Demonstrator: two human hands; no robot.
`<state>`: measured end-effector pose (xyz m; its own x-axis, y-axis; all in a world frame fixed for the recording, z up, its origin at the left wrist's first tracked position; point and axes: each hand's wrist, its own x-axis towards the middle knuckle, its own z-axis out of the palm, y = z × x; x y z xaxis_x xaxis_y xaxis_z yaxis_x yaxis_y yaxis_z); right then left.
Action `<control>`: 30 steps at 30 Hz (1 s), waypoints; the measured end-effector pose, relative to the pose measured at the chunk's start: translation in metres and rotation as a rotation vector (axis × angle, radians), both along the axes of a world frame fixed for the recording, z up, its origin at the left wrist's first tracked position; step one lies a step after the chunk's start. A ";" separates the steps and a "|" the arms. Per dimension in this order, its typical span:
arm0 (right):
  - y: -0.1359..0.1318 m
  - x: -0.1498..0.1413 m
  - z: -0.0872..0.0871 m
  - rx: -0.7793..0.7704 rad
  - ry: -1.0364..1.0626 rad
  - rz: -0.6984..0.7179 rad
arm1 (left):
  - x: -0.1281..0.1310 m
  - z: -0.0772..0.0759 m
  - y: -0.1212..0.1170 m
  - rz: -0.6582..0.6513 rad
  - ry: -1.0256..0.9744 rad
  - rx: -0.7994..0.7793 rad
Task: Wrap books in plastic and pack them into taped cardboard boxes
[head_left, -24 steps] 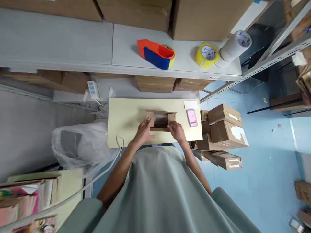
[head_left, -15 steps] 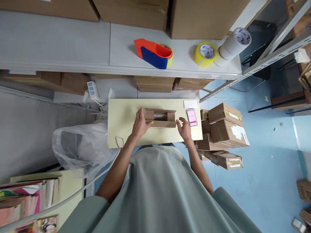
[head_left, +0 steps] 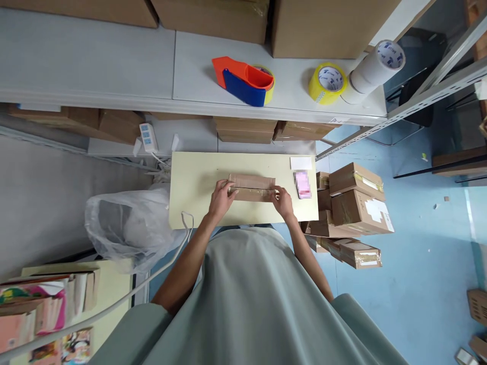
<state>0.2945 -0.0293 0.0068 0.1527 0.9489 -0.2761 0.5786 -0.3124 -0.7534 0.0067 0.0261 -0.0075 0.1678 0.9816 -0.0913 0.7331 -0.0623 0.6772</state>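
A small, long cardboard box lies on the pale yellow table in front of me. Its two long top flaps are folded in and meet at a thin dark seam, so the inside is hidden. My left hand grips the left end, thumb over the top near the seam. At the opposite end my right hand is closed on the box, fingers and thumb at the corner. To the right of the box lie a phone with a pinkish screen and a white card.
On the shelf ahead sit an orange-and-blue tape dispenser, a yellow tape roll and stacked white rolls. Taped cartons are piled right of the table. A clear plastic bag and a pale cable are on the left.
The box's long top flaps have been folded down, covering the opening that showed before. My right hand has moved left onto the box's right end; the left hand stays at its end.
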 end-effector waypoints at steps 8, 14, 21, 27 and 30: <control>-0.022 -0.003 0.001 0.001 0.009 -0.019 | -0.004 -0.001 -0.037 0.110 -0.083 -0.045; -0.020 -0.002 -0.004 -0.013 0.047 -0.093 | -0.005 -0.003 -0.051 0.175 -0.138 -0.020; -0.012 0.005 -0.008 -0.028 0.205 -0.212 | -0.001 -0.007 -0.057 0.256 -0.189 0.009; -0.023 0.008 -0.011 -0.007 0.293 -0.207 | 0.000 -0.005 -0.059 0.373 -0.244 -0.024; -0.029 0.006 -0.012 0.004 0.315 -0.229 | 0.000 -0.002 -0.056 0.391 -0.237 -0.024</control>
<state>0.3008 -0.0579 -0.0053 0.2693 0.9012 -0.3396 0.2338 -0.4032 -0.8847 0.0066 -0.0299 -0.0095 -0.1961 0.9734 -0.1188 0.5227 0.2063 0.8272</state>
